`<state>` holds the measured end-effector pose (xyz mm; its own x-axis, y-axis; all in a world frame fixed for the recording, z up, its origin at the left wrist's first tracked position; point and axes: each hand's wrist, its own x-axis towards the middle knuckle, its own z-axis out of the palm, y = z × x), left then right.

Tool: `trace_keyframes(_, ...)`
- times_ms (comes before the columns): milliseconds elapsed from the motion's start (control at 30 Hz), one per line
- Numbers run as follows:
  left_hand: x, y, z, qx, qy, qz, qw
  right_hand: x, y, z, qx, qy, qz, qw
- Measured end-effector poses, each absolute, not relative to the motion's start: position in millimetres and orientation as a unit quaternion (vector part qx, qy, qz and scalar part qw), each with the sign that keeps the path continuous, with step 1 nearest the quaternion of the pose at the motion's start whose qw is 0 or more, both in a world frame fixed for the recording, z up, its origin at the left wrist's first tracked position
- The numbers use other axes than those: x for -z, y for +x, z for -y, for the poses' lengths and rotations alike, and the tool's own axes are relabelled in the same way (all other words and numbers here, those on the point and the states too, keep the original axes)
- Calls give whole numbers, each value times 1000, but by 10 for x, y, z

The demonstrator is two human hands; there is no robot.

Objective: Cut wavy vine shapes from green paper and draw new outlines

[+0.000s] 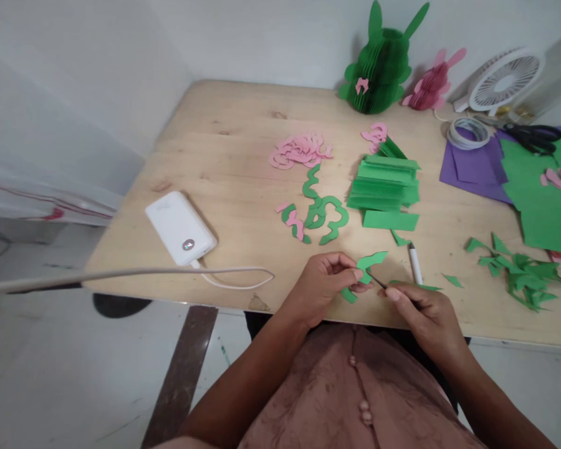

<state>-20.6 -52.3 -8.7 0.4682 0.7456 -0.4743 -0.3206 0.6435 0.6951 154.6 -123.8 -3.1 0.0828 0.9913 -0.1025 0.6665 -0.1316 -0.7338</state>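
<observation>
Left hand (325,282) pinches green cutout (370,263) over near table (234,149) edge | right hand (425,310) grips thin dark tool (378,282), tip touching cutout | pen (415,265) just right of cutout | 1 green stack (386,187) farther back | scraps (523,271) far right | power bank (180,227) left

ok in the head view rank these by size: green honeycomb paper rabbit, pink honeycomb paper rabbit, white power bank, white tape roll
1. Green honeycomb paper rabbit
2. White power bank and pink honeycomb paper rabbit: alike, and the bank lies nearer, so unranked
3. White tape roll
</observation>
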Motion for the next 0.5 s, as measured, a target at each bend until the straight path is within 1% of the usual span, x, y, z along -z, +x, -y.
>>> trace_keyframes(500,82,-210,529,-326,265,-398,816,7,1523,1232,-315,-692,593,265)
